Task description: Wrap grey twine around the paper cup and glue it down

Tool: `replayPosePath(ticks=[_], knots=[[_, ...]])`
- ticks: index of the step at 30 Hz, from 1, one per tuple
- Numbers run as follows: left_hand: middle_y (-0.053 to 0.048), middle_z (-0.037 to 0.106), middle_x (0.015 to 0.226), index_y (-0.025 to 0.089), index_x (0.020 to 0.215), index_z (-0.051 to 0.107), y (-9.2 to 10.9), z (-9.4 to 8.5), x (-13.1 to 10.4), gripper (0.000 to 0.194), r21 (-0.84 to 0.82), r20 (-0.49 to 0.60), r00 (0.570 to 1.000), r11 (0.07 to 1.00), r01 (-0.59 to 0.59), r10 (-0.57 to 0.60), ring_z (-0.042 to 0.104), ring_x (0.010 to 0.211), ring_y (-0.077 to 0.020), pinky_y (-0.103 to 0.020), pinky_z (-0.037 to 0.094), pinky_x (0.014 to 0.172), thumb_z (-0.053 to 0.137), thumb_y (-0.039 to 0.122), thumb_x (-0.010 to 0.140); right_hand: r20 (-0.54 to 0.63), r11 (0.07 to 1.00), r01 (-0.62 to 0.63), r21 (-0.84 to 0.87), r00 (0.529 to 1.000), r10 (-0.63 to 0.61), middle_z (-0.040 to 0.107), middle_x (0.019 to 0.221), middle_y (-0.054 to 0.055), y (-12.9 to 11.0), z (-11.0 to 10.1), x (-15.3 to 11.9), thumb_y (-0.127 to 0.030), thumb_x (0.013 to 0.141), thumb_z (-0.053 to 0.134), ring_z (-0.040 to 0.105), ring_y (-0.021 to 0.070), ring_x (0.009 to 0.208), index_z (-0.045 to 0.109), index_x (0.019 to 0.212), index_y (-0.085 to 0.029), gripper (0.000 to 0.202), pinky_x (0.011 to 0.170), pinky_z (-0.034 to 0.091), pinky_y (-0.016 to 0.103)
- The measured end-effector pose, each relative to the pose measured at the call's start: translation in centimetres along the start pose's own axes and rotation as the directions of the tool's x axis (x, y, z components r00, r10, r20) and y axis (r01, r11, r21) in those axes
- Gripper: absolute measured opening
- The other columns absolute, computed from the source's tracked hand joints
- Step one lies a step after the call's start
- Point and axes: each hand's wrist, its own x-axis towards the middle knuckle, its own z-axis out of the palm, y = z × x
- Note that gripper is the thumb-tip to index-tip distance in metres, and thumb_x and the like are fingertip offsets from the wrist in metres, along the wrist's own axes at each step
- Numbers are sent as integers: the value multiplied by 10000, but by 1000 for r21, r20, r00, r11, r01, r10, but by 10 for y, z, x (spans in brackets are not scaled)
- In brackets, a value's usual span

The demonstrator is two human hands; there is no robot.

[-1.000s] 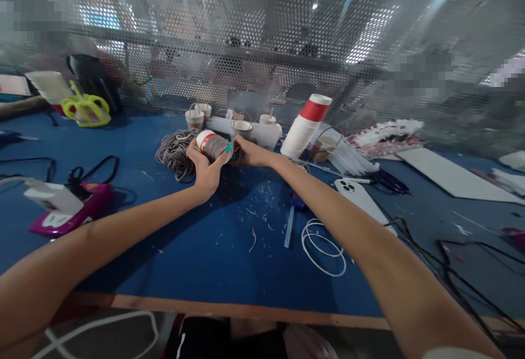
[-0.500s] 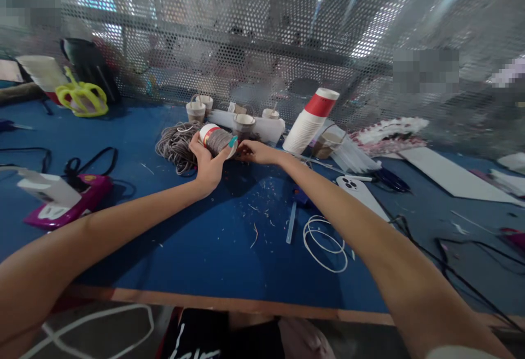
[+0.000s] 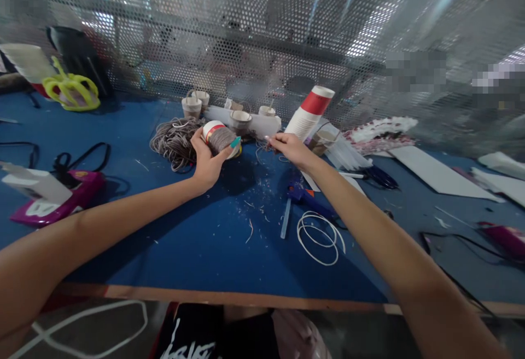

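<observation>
A paper cup (image 3: 221, 139) wrapped in grey-brown cord lies tilted in my left hand (image 3: 208, 164), whose fingers curl round it. Teal colour shows at the thumb of that hand. Behind and to its left is a heap of grey-brown cord (image 3: 174, 143). My right hand (image 3: 289, 146) is off to the right of the cup, its fingers pinched together in front of a stack of white and red paper cups (image 3: 309, 111). What the pinch holds is too small to make out. Thin strands lie on the table beside those fingertips.
Small cord-wrapped cups (image 3: 240, 120) stand behind my hands. A blue glue gun (image 3: 305, 197) and a coil of white cord (image 3: 320, 238) lie at the centre right. A magenta power strip (image 3: 55, 200) and a yellow basket-like frame (image 3: 71, 92) are at left.
My right hand has moved away from the cup to the right, nearer the cup stack. My left hand keeps hold of the wrapped cup. The whole view has shifted slightly.
</observation>
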Motion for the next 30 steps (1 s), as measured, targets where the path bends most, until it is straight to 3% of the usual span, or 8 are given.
replayPosePath(ticks=[7,11,14,16,19,23,27,30], knots=[[-71,402,1215,257,1206,320,4,0,-6,787,-58,240,968,997,-54,67,492,1181,-273,-480,420,1078,808,323,593,-219,993,65,-100,972,-86,588,671,34,-10,-1,-40,-467,896,570,530,189,731,548,580,-211,407,835,412,368],[-76,421,1218,252,1191,334,6,-2,-5,769,-50,257,965,998,-40,52,512,1150,-271,-476,441,1048,808,361,595,-289,997,70,-41,954,-79,617,666,32,-14,8,-54,-452,916,528,561,186,693,567,643,-215,364,760,440,364],[-74,427,1204,259,1188,333,6,-4,-4,775,-29,250,968,999,-26,32,510,1156,-278,-481,446,1032,811,387,592,-175,998,28,63,984,-16,593,606,5,-17,10,-63,-488,908,535,552,155,576,547,682,-216,353,654,439,331],[-70,419,1204,260,1191,328,6,-5,-4,789,-15,246,969,1000,-22,25,506,1155,-269,-481,439,1042,812,396,583,0,1000,7,-18,1000,-7,589,576,0,-19,9,-69,-474,906,553,553,146,544,552,677,-213,348,639,434,324],[-70,411,1206,249,1191,325,5,-5,-4,795,-19,248,968,999,-27,31,506,1127,-252,-479,433,1046,804,393,573,212,982,-13,-190,976,54,594,566,12,-22,9,-74,-360,959,477,554,139,528,537,654,-209,346,638,430,323],[-60,425,1190,262,1191,332,4,-4,-4,770,-8,242,968,998,-62,62,516,1100,-242,-460,458,1009,805,384,595,271,969,-23,-246,958,92,630,640,41,-25,13,-77,-264,981,400,573,144,556,508,698,-209,307,641,439,328],[-63,430,1198,254,1200,342,4,-5,-5,784,7,231,971,998,-69,66,523,1103,-240,-448,466,1010,823,359,590,263,935,30,-354,962,68,650,700,85,-35,24,-80,-595,946,415,576,188,582,526,745,-205,452,581,426,355],[-65,430,1184,240,1194,346,4,-4,-5,787,-10,230,971,998,-62,62,524,1102,-243,-446,462,1017,823,379,583,255,805,110,-583,965,53,669,795,161,-42,38,-84,-755,859,413,607,259,660,588,855,-158,622,567,428,384]])
